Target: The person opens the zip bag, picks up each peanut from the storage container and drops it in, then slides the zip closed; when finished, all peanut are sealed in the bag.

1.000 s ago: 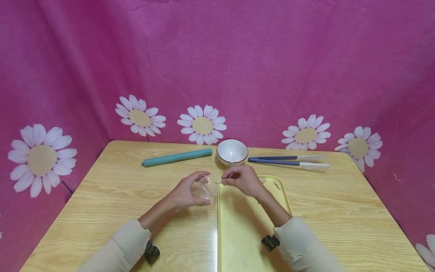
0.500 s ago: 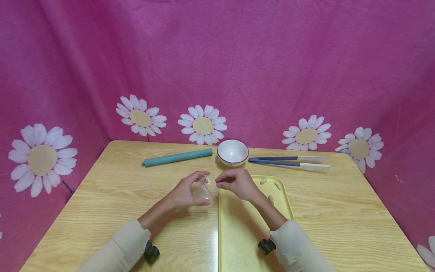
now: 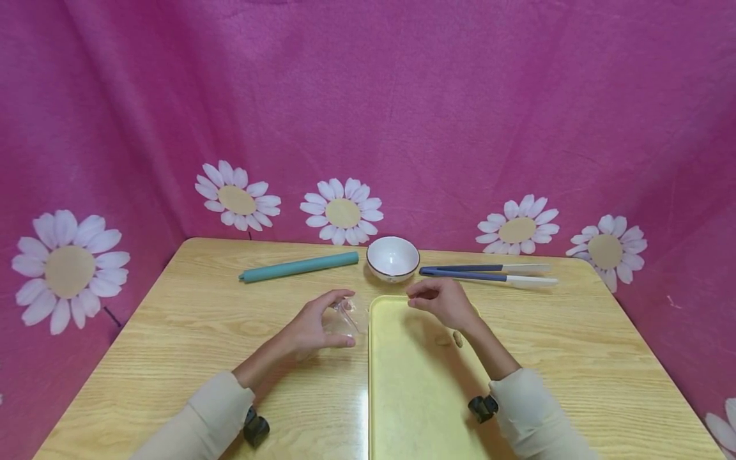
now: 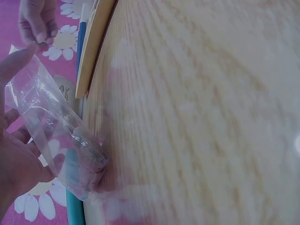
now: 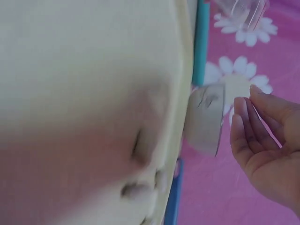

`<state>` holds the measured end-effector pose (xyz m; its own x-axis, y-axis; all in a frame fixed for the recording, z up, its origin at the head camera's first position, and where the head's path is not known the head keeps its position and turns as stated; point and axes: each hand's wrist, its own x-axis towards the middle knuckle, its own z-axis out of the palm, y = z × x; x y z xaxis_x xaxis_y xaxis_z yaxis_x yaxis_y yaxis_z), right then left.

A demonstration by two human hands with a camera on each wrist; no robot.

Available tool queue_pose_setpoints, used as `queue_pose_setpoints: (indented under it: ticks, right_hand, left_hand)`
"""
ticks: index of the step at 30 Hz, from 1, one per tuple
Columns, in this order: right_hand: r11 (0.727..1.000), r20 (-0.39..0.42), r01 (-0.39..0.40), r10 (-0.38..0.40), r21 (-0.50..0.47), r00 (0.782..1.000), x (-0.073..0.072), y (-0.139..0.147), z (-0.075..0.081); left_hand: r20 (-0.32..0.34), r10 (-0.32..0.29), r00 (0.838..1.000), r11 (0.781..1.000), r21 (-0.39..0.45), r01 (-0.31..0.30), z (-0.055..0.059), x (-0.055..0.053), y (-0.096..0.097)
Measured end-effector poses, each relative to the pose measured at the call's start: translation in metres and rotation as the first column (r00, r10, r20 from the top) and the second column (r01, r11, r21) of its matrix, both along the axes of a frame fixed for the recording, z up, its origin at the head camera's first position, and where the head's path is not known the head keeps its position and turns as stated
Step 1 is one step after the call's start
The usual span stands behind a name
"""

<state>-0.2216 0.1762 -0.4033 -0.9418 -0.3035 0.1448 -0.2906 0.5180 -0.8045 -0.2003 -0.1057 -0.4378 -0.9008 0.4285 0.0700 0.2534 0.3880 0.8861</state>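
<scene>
My left hand holds a clear plastic bag at its mouth, thumb and fingers spread wide to keep it apart. In the left wrist view the bag hangs down past the palm, with a brownish bulk showing blurrily at its lower end. My right hand is over the back of the yellow tray. Nothing shows between its fingertips, and its fingers are loosely bent in the right wrist view. A peanut lies on the tray below the right wrist; several peanuts show blurred in the right wrist view.
A white bowl with a dark rim stands behind the tray. Left of it lies a teal rod with a narrow tip. Blue-handled tongs with white ends lie to its right. A pink flowered cloth surrounds the table.
A second ago my right hand held a peanut at the bag's mouth. That hand has since moved right over the tray, the peanut gone from its fingers. The left hand has stayed put.
</scene>
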Motion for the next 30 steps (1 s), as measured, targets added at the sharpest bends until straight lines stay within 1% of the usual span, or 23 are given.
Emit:
queue_pose_setpoints:
  ticks: [3, 5, 10, 15, 18, 22, 25, 30]
  right_hand:
    - [0.997, -0.037, 0.027, -0.024, 0.071, 0.999, -0.006, 0.014, -0.004]
    - [0.992, -0.047, 0.054, -0.049, 0.118, 0.998, -0.010, 0.024, -0.007]
    - [0.973, -0.030, 0.115, -0.111, 0.200, 0.993, -0.017, 0.043, -0.016]
    - [0.951, -0.028, 0.154, -0.153, 0.267, 0.988, -0.021, 0.053, -0.019]
    - [0.943, -0.025, 0.156, -0.155, 0.294, 0.988, -0.022, 0.056, -0.020]
    - [0.936, -0.013, 0.152, -0.155, 0.316, 0.988, -0.023, 0.057, -0.024]
    - [0.932, -0.005, 0.150, -0.157, 0.331, 0.988, -0.022, 0.058, -0.026]
    - [0.924, -0.003, 0.140, -0.148, 0.356, 0.989, -0.019, 0.058, -0.028]
  left_hand:
    - [0.000, 0.008, 1.000, 1.000, -0.012, -0.008, 0.000, 0.000, 0.000]
    - [0.001, 0.012, 1.000, 1.000, -0.021, -0.012, 0.001, 0.000, 0.000]
    - [-0.025, -0.008, 1.000, 0.999, -0.039, 0.007, 0.000, -0.002, -0.001]
    - [-0.060, -0.016, 0.998, 0.999, -0.038, 0.014, 0.000, -0.004, -0.002]
    - [-0.050, -0.015, 0.999, 0.999, -0.034, 0.013, 0.001, -0.003, -0.002]
    - [-0.015, -0.009, 1.000, 0.999, -0.031, 0.009, 0.001, -0.002, -0.001]
    - [-0.011, -0.008, 1.000, 0.999, -0.038, 0.008, 0.002, -0.001, 0.000]
    - [-0.046, -0.026, 0.999, 0.999, -0.045, 0.024, 0.000, -0.002, -0.002]
